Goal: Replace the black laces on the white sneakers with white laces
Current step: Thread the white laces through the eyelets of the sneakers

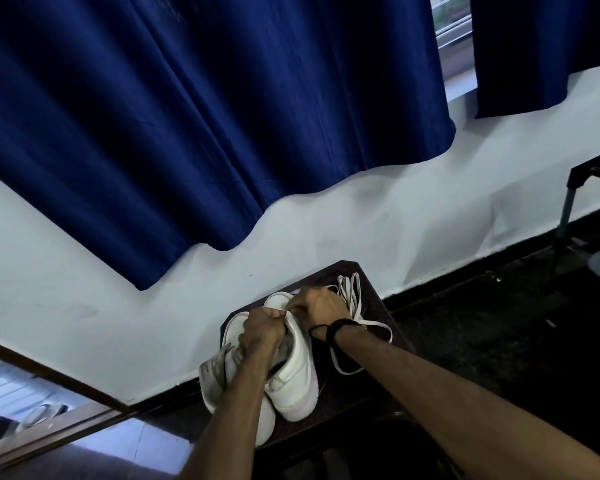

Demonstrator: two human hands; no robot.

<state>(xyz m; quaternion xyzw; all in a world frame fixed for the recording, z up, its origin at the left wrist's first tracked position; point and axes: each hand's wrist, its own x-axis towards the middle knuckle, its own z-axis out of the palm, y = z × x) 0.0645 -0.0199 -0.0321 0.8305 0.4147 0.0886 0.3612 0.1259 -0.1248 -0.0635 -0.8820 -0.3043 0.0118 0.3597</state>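
Two white sneakers stand side by side on a small dark table, toes toward the wall. My left hand grips the tongue area of the right sneaker, fingers curled. My right hand pinches something small and white at that sneaker's eyelets, apparently a white lace. The left sneaker lies partly under my left forearm. Loose white laces trail over the table to the right of the shoes. I see no black lace.
A white wall and a blue curtain rise just behind the table. A dark chair or stand is at the right on the dark floor. A wooden-framed glass panel sits low on the left.
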